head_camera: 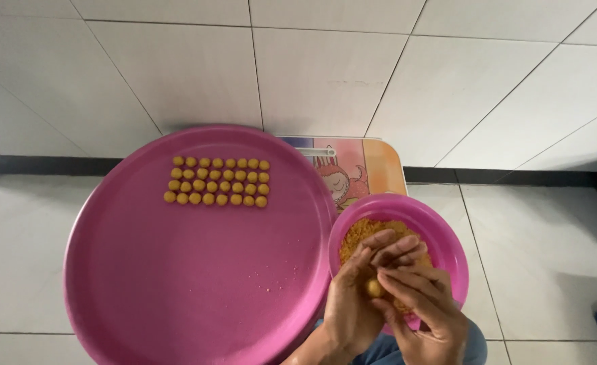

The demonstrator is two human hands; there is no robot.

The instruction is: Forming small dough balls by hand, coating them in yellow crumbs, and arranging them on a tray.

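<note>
Three rows of small yellow balls (217, 181) were laid at 11 o'clock on the large pink tray (177, 284), while another ball (375, 289) was cupped between the half-closed left hand (359, 297) and right hand (423, 304) over the still well-filled pink bowl (447, 233) of crumbly mixture (362, 233).

White tiles (325, 74) fill the view, large squares cut by thin grey joints. A dark band (35, 164) runs straight across from left to right. Soft, even light, faint sheen on the tiles. A small table (379, 165) with a cartoon print peeks out in the middle.
</note>
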